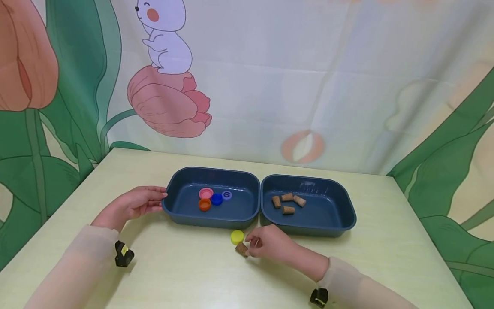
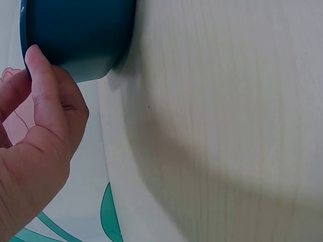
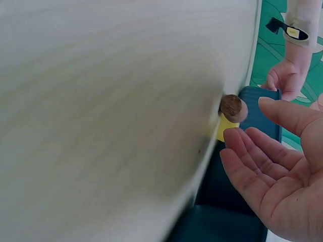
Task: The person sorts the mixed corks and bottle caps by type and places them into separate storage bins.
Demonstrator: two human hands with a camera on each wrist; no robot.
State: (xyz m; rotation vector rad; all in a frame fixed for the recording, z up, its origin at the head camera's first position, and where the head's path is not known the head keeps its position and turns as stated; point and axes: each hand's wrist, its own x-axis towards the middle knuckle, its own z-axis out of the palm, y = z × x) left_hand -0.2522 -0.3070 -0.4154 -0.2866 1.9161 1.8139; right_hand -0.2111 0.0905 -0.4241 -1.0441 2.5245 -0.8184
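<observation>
My left hand (image 1: 139, 202) pinches the left rim of a dark blue tray (image 1: 216, 222), thumb on the outer side in the left wrist view. Inside that tray lie a pink cap (image 1: 206, 193), an orange cap (image 1: 205, 204), a blue cap (image 1: 217, 199) and a pale purple cap (image 1: 227, 195). Over the table, my right hand (image 1: 272, 243) is at a brown cork (image 1: 242, 249), its thumb and fingers apart in the right wrist view. A yellow cap (image 1: 237, 237) lies right beside this cork.
A second dark blue tray (image 1: 308, 229) stands against the first one's right side, with several corks (image 1: 287, 210) in its left half. The pale table (image 1: 185, 274) ends at a printed curtain (image 1: 251, 86) behind the trays.
</observation>
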